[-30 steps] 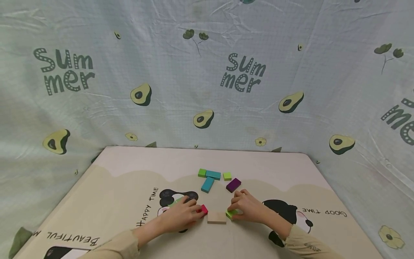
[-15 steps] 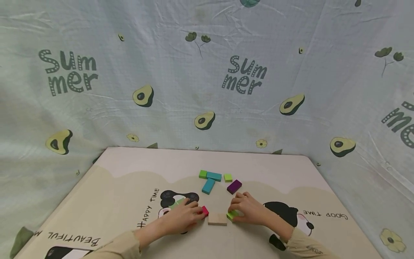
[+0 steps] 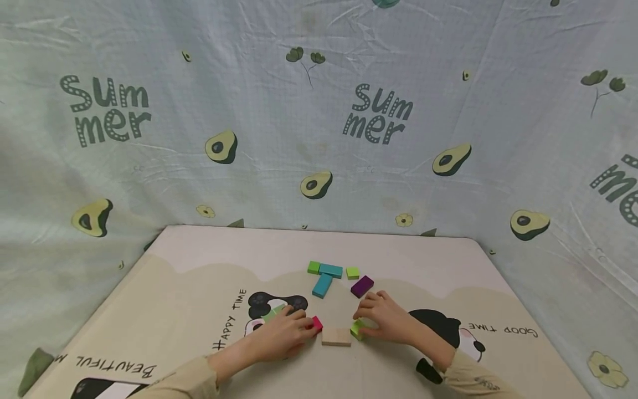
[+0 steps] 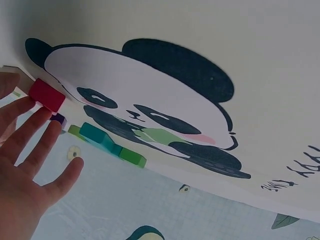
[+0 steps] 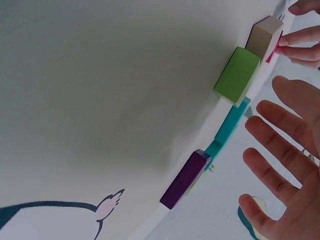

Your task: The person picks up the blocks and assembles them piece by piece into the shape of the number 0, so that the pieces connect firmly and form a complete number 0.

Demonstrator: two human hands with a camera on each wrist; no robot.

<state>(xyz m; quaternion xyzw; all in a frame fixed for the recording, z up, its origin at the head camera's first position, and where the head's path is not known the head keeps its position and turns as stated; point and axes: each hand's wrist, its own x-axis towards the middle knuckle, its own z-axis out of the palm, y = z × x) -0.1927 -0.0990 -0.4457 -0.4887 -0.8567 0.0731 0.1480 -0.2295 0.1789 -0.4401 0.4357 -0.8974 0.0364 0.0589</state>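
Note:
My left hand (image 3: pixel 280 337) rests at the table's front middle, pinching a red block (image 4: pixel 47 95) between thumb and fingertips. To the right of that block lies a plain wooden block (image 3: pixel 336 337), flat on the table. A lime-green block (image 5: pixel 237 76) stands just off the wooden block's right side in the head view. Beside it is my right hand (image 3: pixel 386 318), its fingers spread and relaxed; the right wrist view shows a gap between the fingertips and the green block.
Farther back lie a purple block (image 3: pixel 362 286), a small lime block (image 3: pixel 353 272), two teal blocks, one the nearer teal block (image 3: pixel 322 285), and a green block (image 3: pixel 313 267). The panda-printed table mat (image 3: pixel 189 310) ends at a hanging avocado-print curtain (image 3: pixel 259 144).
My right fingers have let go of the lime-green block and drawn slightly back from it. The left hand stays at the red block.

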